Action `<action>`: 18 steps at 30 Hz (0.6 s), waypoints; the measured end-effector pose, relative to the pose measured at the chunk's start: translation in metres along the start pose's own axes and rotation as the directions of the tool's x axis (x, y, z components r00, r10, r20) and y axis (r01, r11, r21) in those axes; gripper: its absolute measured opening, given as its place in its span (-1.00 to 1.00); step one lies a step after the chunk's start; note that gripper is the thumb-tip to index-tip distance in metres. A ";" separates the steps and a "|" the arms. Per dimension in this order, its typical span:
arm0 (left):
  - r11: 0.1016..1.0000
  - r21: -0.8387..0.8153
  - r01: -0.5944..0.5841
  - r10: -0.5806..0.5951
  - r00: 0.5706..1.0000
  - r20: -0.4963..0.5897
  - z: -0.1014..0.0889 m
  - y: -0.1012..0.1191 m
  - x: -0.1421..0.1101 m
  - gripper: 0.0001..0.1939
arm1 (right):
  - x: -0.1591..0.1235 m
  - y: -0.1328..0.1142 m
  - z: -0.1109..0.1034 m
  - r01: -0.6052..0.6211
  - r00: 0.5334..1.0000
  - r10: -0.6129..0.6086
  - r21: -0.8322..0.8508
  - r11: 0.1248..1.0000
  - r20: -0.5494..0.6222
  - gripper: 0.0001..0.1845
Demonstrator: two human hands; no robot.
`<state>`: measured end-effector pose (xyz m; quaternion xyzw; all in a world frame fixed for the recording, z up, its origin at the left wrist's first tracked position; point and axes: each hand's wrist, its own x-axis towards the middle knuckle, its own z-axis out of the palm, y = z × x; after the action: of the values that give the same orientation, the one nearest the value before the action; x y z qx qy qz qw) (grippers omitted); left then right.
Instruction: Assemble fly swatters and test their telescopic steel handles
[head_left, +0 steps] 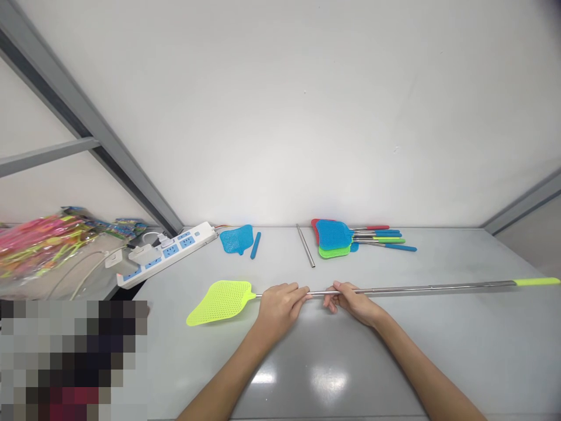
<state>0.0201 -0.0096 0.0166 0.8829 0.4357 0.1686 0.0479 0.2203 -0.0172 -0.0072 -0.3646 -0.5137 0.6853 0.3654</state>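
Note:
A long fly swatter with a yellow-green mesh head (222, 302) stretches across the table, its telescopic metal rod (407, 289) drawn out to a yellow-green grip (537, 282) at the far right. Close to the mesh head, my left hand (283, 304) is closed round the rod. My right hand (350, 301) holds the rod a little further right, thumb on top and fingers curled beneath. Behind them lie a loose metal rod (305, 245), a separate blue mesh head (237, 240) and a blue handle grip (256, 245).
Several fly swatters in blue, red and green (335, 235) are piled at the back, handles pointing right. A white power strip (175, 252) with plugs and cables lies at the left. Beyond it are plastic-wrapped colourful items (44, 240). Grey frame posts (87, 111) flank the wall.

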 end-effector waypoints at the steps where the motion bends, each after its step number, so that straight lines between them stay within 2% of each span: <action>1: 1.000 0.001 0.001 -0.001 1.000 -0.002 0.000 0.000 0.000 -0.67 | 0.000 0.000 0.001 -0.004 1.000 0.004 -0.004 1.000 -0.001 -0.48; 18: 1.000 -0.004 -0.011 0.011 0.999 -0.030 0.006 0.004 -0.002 -0.70 | 0.007 0.006 0.009 0.035 0.998 -0.034 -0.011 0.999 0.048 -0.46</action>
<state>0.0240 -0.0138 0.0115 0.8826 0.4310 0.1830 0.0420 0.2081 -0.0164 -0.0121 -0.3415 -0.5325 0.6843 0.3626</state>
